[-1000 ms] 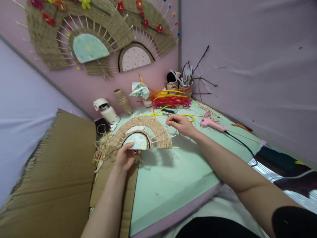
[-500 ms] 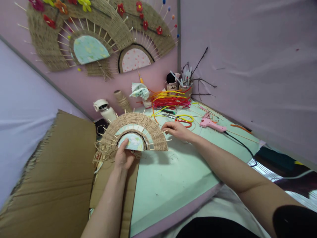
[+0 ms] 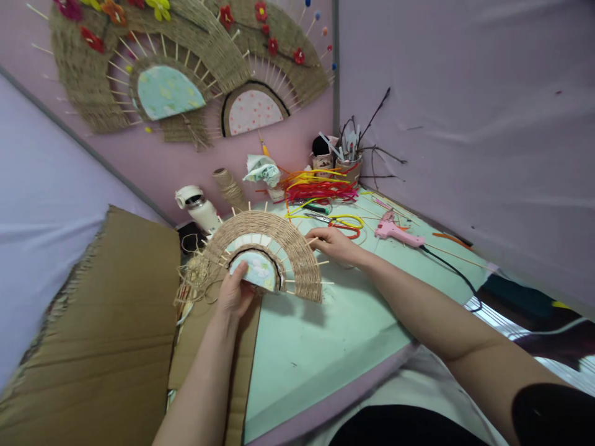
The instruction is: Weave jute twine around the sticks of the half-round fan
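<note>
My left hand (image 3: 238,292) grips a small half-round woven fan (image 3: 263,229) by its base, thumb pressed on the pale blue-green floral centre (image 3: 255,271). Thin sticks poke out past the fan's tan woven band, and a dark cord edges the centre. The fan hangs tilted above the table, its right end lower. At its right edge is my right hand (image 3: 332,243), fingers bent together close to a stick tip. Whatever lies between those fingertips is too small to make out. Loose twine (image 3: 195,279) lies in a tangle left of the fan.
Yellow-and-red-handled scissors (image 3: 341,222) and a pink glue gun (image 3: 400,232) lie on the table (image 3: 325,365). Behind are red and yellow strips (image 3: 320,188), a twine spool (image 3: 229,188) and a white bottle (image 3: 201,207). Cardboard (image 3: 102,328) stands left. Larger fans (image 3: 88,80) hang on the wall.
The fan has shifted slightly right and turned clockwise, its right end dropping. My left hand has turned with it; my right hand has stayed almost in place beside the edge.
</note>
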`<state>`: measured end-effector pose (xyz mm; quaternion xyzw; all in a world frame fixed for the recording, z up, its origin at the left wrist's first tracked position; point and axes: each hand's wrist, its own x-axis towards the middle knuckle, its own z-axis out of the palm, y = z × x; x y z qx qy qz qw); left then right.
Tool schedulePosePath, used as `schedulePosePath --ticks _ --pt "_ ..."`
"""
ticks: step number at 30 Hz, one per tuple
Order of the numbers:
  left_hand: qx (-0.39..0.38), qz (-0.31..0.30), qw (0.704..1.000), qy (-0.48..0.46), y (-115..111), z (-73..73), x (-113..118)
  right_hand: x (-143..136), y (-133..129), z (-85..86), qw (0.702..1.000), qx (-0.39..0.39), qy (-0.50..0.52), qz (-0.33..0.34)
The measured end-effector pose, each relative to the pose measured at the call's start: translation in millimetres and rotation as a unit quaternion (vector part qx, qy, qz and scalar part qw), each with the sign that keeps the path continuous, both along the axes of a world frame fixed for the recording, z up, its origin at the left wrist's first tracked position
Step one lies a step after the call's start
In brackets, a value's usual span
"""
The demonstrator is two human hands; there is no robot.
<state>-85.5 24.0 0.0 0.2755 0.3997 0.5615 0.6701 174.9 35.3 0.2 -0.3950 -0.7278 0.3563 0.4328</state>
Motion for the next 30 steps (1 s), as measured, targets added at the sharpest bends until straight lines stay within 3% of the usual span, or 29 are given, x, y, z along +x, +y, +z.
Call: schedulePosePath --ticks 3,9,14,22,30 --pt "-0.014 0.000 1.000 0.015 -0.6 0.0 0.5 -0.4 -1.6 2.4 0.999 0.031 -0.012 -0.019" --pt "-0.029 0.016 0.998 0.048 0.4 1.5 0.0 -0.9 -4.5 5.3 0.976 0.182 -0.012 -0.122" --pt "-0.040 0.011 0.997 0.059 1.1 3.3 1.0 -1.0 -5.6 4.2 0.964 0.221 -0.002 -0.146" --pt "-0.054 -0.008 0.994 0.094 0.5 1.1 -0.4 0.9 -5.0 5.2 0.972 0.194 0.003 -0.135" --pt "-0.056 -0.024 0.996 0.069 -0.9 -2.6 -3.1 -0.5 -2.7 2.3 0.997 0.054 0.005 -0.049"
